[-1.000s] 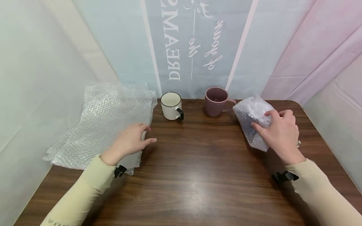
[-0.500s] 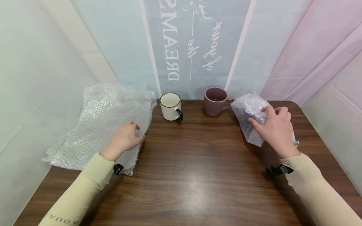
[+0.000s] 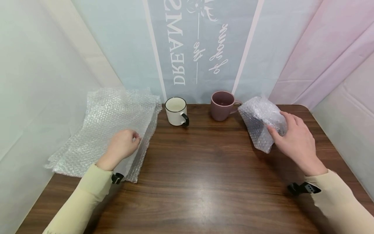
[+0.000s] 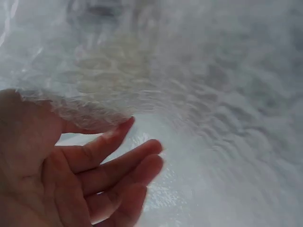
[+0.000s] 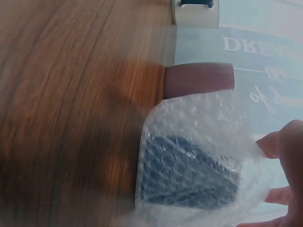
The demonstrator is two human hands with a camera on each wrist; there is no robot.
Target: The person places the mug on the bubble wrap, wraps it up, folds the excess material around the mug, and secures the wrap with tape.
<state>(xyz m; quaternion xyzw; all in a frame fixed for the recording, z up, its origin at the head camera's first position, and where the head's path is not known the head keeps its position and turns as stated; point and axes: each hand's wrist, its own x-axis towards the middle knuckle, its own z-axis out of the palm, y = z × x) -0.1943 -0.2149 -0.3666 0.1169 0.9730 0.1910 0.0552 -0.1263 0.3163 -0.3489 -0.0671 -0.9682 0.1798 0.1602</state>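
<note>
At the left of the head view, a stack of clear bubble wrap sheets [image 3: 102, 113] lies on the table. My left hand [image 3: 122, 143] pinches the right edge of the top sheet between thumb and index finger; in the left wrist view the lifted sheet [image 4: 213, 94] curves above the fingers. On the right stands a bubble-wrapped bundle [image 3: 257, 120], with something dark blue [image 5: 189, 172] showing through the plastic. My right hand [image 3: 296, 139] is at its right side, thumb and fingers spread apart and loosely bent. Whether the fingertips still touch the wrap is unclear.
A white mug [image 3: 176, 113] with a black rim and handle stands at the table's back edge. Right of it is a mauve mug [image 3: 220, 109], its handle close to the bundle. Printed cloth [image 3: 219, 84] hangs behind the brown wooden table [image 3: 187, 182].
My left hand has drawn back left and taken hold of the top sheet's edge, lifting it. The bundle shifted slightly left, then stayed while my right hand moved back from it.
</note>
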